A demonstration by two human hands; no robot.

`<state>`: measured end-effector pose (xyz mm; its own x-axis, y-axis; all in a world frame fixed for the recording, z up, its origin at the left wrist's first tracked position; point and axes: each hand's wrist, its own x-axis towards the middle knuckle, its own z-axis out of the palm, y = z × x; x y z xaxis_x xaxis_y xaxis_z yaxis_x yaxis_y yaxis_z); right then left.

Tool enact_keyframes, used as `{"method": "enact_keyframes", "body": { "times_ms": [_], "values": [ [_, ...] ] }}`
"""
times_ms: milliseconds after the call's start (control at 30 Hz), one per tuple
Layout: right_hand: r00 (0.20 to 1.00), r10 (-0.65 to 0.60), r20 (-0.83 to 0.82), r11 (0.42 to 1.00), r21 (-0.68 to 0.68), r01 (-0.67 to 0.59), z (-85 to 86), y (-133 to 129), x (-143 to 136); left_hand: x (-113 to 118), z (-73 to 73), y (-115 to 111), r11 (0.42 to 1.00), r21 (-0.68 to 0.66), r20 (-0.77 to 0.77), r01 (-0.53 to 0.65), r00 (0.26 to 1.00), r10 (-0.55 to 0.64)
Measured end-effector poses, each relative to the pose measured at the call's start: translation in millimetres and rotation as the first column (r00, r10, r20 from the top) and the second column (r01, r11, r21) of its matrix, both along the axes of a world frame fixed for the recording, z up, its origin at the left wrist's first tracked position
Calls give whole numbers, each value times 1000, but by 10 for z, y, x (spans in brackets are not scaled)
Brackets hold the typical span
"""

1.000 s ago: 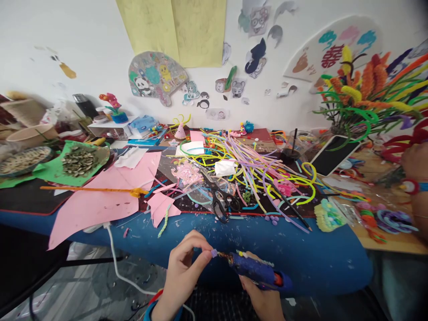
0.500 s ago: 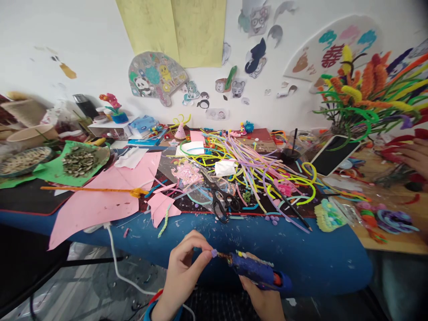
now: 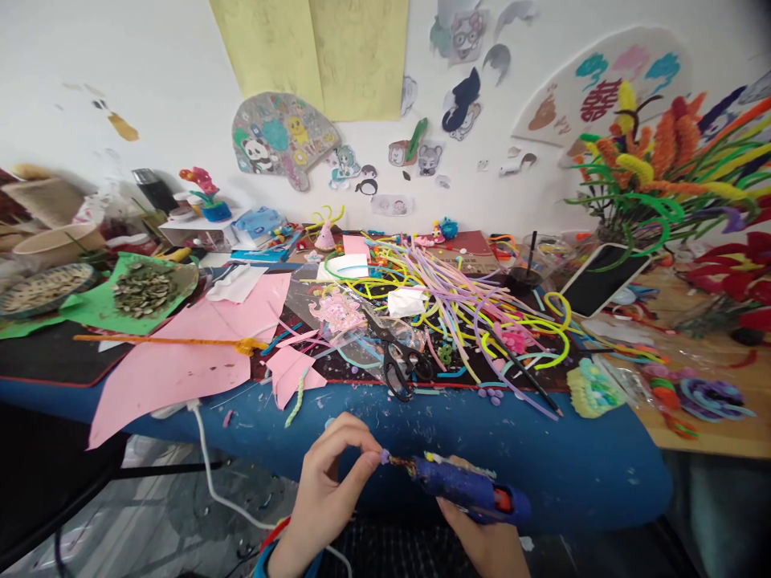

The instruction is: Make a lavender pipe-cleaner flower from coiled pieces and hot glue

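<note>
Near the table's front edge, my left hand [image 3: 337, 490] pinches a small purple ball [image 3: 385, 456] between thumb and forefinger. My right hand [image 3: 473, 534] is wrapped round a dark blue glue gun [image 3: 461, 487], whose nozzle points left and meets or nearly touches the ball. Bits of glue and coloured scraps cling to the gun's body. Several matching purple balls [image 3: 495, 395] lie on the table edge beyond. Black-handled scissors [image 3: 402, 365] rest on the clutter ahead of my hands.
Pipe cleaners [image 3: 446, 297] in many colours sprawl across the table [image 3: 253, 433]. Pink sheets [image 3: 181, 377] lie to the left, near a white cable [image 3: 208, 466]. A phone [image 3: 604, 279] leans at the right before a bunch of fuzzy flowers [image 3: 668, 152]. A black pencil [image 3: 536, 385] points toward me.
The glue gun and my right hand have shifted slightly right and down. My left hand still pinches the ball. Another person's hand at the far right has left the view.
</note>
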<state>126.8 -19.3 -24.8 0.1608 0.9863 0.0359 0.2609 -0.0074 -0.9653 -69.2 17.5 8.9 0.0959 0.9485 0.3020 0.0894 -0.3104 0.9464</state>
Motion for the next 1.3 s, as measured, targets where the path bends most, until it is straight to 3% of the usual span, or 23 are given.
{"method": "enact_keyframes", "body": {
  "times_ms": [300, 800, 967, 1100, 1300],
  "values": [
    [993, 119, 23, 993, -11, -118, 42, 9, 40, -60, 21, 20, 997, 13, -85, 74, 994, -73],
    [997, 77, -15, 993, -93, -78, 6, -5, 42, -83, 41, -4, 992, -28, -111, 126, 986, -128],
    [998, -57, -26, 996, -76, 55, 3, 5, 15, -120, 36, 17, 997, -24, -39, 72, 997, -73],
    [989, -133, -72, 990, -53, 130, -18, 15, 62, -131, -31, 45, 988, -152, 77, 39, 997, -28],
    [970, -170, -176, 985, -46, 164, -313, -28, 151, -80, -62, 33, 944, -322, 255, 67, 967, 18]
  ]
}}
